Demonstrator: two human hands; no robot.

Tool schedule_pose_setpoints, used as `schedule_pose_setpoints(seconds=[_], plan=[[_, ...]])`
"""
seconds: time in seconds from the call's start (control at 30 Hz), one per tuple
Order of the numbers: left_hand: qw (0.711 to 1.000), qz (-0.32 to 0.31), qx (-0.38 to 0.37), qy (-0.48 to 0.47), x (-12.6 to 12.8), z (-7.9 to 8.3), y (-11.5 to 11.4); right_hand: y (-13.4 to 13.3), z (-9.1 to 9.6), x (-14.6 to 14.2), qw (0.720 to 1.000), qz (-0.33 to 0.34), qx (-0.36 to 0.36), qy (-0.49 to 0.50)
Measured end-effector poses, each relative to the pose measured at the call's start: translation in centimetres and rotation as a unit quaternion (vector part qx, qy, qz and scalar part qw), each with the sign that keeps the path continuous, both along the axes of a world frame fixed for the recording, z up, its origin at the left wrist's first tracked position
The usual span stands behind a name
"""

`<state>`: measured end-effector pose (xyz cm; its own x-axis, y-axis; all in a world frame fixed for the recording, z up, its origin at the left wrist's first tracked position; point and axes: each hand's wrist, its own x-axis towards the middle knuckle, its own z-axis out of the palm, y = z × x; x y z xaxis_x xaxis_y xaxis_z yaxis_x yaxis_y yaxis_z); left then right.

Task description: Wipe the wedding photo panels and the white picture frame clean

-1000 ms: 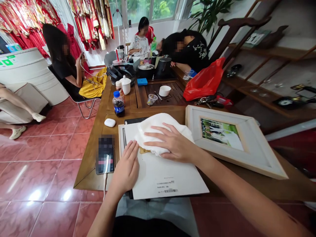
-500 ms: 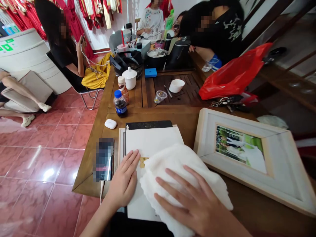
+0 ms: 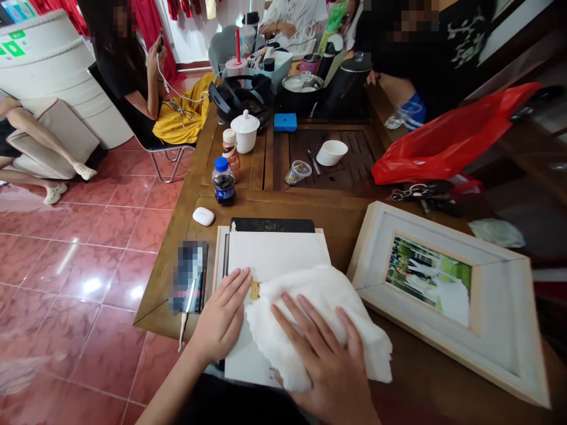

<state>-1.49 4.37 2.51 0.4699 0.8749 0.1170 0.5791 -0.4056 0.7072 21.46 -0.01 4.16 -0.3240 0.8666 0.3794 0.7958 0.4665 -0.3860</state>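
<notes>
White towel (image 3: 314, 313) under the right grip (image 3: 321, 354) (left grip (image 3: 221, 313) just beside)

The left hand (image 3: 222, 313) and right hand (image 3: 321, 354) are bare, like the forearms (image 3: 172, 383), above dark clothing (image 3: 239, 404).

The rumpled white towel (image 3: 319, 330) is soft, fluffy cloth, matt and slightly rough, against the smooth matt white paper sheet (image 3: 274, 260). The brown wooden table (image 3: 336, 221) has a satin varnish, and the pale wooden picture frame (image 3: 496, 307) a dull painted finish. The thin red plastic bag (image 3: 447, 147) looks shiny, the small white plastic earbud case (image 3: 204, 216) smooth and glossy, and the red marbled floor tiles (image 3: 93, 260) highly polished
</notes>
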Motion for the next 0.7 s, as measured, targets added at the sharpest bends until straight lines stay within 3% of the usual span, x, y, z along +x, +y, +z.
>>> schedule_pose_setpoints(seconds=[0.2, 0.4, 0.7], plan=[[1.000, -0.003, 0.006, -0.006, 0.1, -0.4, 0.2, -0.6, 0.3, -0.6, 0.998, 0.036, 0.040, -0.028], [0.999, -0.023, 0.027, -0.022, -0.2, -1.0, 0.6, -1.7, 0.2, -1.2, 0.982, 0.132, 0.068, -0.113], [0.999, 0.002, 0.039, -0.033, 0.2, -1.4, 0.6, -1.0, 0.0, 1.4, 0.992, 0.022, 0.085, -0.089]])
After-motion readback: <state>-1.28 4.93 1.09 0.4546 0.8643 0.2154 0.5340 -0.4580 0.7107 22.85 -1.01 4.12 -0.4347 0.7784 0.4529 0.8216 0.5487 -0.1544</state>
